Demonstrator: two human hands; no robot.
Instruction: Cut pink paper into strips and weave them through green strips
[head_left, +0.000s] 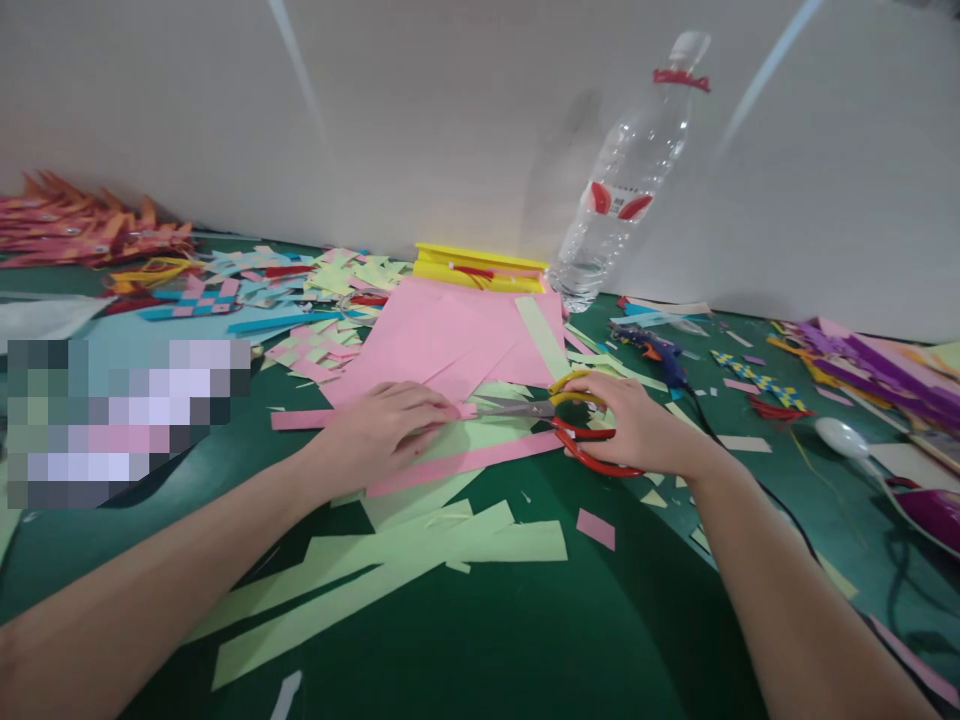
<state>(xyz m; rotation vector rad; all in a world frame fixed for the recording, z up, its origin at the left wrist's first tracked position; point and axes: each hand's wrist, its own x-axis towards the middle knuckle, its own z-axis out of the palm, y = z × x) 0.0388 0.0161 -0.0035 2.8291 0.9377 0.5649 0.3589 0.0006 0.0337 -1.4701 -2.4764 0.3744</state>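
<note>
My right hand (637, 415) grips scissors (541, 409) by their red and yellow handles, with the blades partly apart and pointing left. Between the fingers of my left hand (386, 425) is a pink paper strip (300, 420); its short end comes out at the scissor tips. Whether the blades touch that end, I cannot tell. Just below, another pink strip (472, 463) lies across pale green paper. Behind my hands are pink sheets (450, 335), with a pale green strip (541, 335) on top. Several long pale green strips (442, 545) lie nearer to me.
A clear plastic bottle (622, 190) stands at the back by the wall. On the right are a glue gun (652, 350) with a black cord and a white spoon (844, 440). Woven paper pieces (202, 298) and scraps cover the left back. A yellow folded piece (480, 268) lies behind the sheets.
</note>
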